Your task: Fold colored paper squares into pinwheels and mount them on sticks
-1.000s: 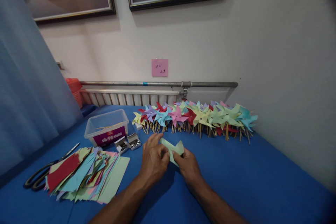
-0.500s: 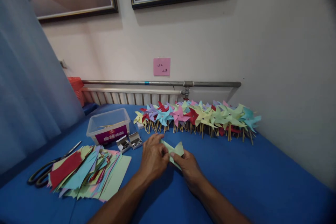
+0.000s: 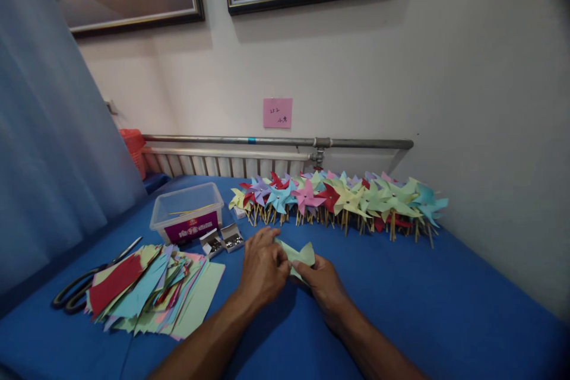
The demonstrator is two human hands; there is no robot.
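Surface: blue table [image 3: 445,303] filling the lower frame, set against a pale wall with a grey pipe [image 3: 276,141] and a pink note [image 3: 277,113] at centre; two framed pictures along the top edge; blue curtain [image 3: 48,148] at left.

On the table: row of paper pinwheels [image 3: 338,199] at centre right; clear plastic box [image 3: 187,219] left of them; two small open tins [image 3: 221,241] just beside it; fanned stack of coloured paper [image 3: 151,294] at lower left, scissors [image 3: 84,282] at its left edge.

Item in hand: light green paper piece [image 3: 299,255], partly folded, points sticking up, at centre frame just above the cloth. Left hand [image 3: 262,270] and right hand [image 3: 323,285] both pinch it, fingers closed on its edges.
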